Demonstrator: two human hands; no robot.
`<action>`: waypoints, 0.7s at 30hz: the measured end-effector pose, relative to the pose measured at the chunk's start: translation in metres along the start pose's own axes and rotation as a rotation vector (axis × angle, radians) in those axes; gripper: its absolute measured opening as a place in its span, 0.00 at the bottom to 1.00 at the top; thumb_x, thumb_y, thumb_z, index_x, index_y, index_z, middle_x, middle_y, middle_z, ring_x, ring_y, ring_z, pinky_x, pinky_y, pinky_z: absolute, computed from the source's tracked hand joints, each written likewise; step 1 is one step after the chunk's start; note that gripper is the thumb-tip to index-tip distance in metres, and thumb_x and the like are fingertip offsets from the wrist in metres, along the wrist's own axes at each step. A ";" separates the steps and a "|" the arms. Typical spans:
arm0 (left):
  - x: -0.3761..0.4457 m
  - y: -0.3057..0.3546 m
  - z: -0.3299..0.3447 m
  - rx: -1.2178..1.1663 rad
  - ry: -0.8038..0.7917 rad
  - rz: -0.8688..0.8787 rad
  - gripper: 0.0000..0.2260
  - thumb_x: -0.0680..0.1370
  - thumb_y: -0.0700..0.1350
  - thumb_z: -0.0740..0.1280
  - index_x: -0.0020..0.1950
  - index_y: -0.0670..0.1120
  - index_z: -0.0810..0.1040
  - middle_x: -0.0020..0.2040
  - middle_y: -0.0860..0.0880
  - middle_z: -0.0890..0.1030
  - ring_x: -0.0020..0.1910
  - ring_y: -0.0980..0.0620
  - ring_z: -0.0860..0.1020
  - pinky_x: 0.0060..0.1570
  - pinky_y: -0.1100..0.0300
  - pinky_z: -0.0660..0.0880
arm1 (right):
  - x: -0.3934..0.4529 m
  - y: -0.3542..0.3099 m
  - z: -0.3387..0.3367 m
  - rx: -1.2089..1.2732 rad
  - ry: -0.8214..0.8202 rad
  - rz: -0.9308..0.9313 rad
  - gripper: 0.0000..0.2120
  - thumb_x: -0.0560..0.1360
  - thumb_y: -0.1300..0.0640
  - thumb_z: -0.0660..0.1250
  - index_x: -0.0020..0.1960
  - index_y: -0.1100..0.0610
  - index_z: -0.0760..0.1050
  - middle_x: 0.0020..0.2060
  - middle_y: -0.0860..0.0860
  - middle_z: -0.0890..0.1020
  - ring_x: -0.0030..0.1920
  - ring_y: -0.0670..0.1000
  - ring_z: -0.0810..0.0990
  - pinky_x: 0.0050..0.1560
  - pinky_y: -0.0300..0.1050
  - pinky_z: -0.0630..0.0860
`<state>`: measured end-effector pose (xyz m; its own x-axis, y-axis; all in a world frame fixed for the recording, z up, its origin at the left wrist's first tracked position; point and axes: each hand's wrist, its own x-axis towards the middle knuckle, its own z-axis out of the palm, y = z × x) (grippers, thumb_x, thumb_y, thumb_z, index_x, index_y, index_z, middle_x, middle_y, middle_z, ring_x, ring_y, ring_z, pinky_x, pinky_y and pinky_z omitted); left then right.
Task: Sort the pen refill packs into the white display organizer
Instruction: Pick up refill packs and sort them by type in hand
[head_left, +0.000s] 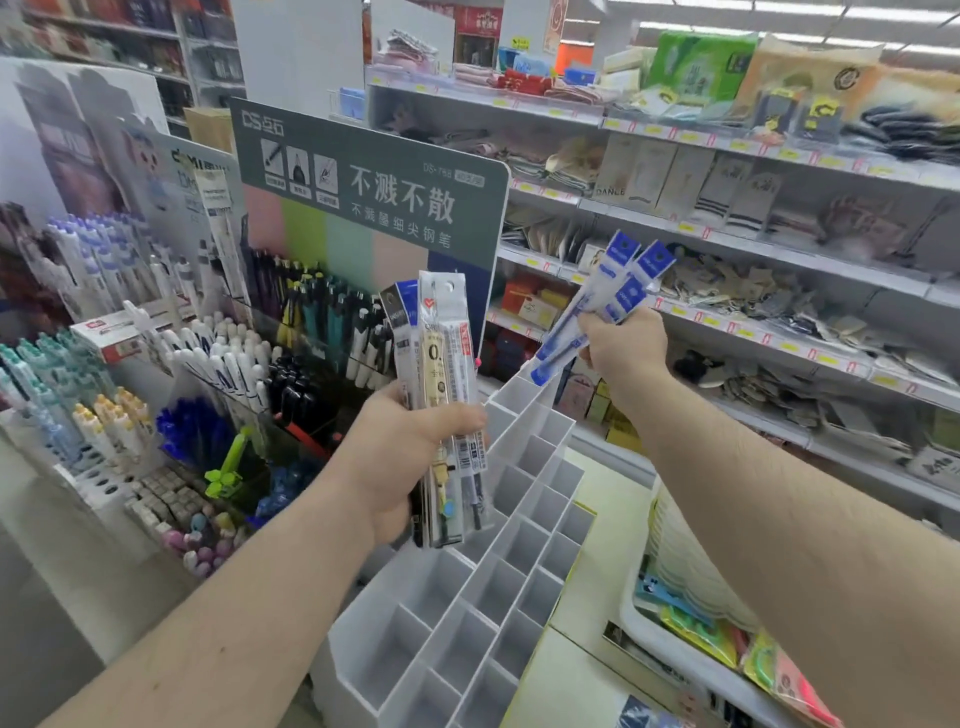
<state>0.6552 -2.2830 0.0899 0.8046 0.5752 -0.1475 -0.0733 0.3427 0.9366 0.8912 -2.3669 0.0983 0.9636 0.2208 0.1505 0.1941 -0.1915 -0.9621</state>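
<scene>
A white display organizer (470, 618) with several empty stepped compartments stands in front of me, rising toward the back. My left hand (410, 457) grips a bundle of mixed pen refill packs (441, 364), upright, just left of the organizer's upper rows. My right hand (621, 345) holds a few blue refill packs (610, 296) tilted, their lower ends hanging just above the organizer's top back compartment (514, 397).
Pen displays (218, 364) and a green sign board (374, 197) stand to the left. Store shelves (753, 249) with packaged goods fill the right. A white bin (691, 623) with colourful packs sits at lower right, beside a pale yellow counter (602, 519).
</scene>
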 end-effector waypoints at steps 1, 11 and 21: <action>0.001 -0.002 0.000 -0.008 -0.005 -0.007 0.19 0.73 0.32 0.72 0.62 0.44 0.77 0.52 0.40 0.84 0.47 0.43 0.84 0.44 0.48 0.81 | 0.002 -0.001 0.002 -0.051 -0.037 -0.014 0.02 0.76 0.58 0.70 0.48 0.53 0.80 0.40 0.48 0.82 0.41 0.53 0.80 0.46 0.50 0.79; 0.004 -0.010 0.007 -0.001 -0.080 -0.008 0.16 0.73 0.31 0.72 0.58 0.46 0.79 0.50 0.41 0.84 0.47 0.44 0.84 0.45 0.49 0.82 | 0.014 0.006 0.015 -0.301 -0.371 0.112 0.13 0.71 0.55 0.77 0.52 0.59 0.79 0.41 0.50 0.79 0.36 0.49 0.74 0.38 0.44 0.72; 0.006 -0.017 0.005 0.027 -0.125 -0.011 0.14 0.73 0.32 0.71 0.56 0.45 0.80 0.45 0.44 0.84 0.43 0.47 0.84 0.41 0.53 0.81 | 0.016 0.021 0.019 -0.288 -0.333 0.063 0.08 0.74 0.59 0.75 0.52 0.54 0.80 0.46 0.50 0.83 0.42 0.47 0.80 0.38 0.41 0.75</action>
<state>0.6645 -2.2893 0.0751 0.8726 0.4736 -0.1190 -0.0491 0.3276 0.9435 0.9071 -2.3487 0.0765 0.8727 0.4872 -0.0331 0.2258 -0.4626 -0.8573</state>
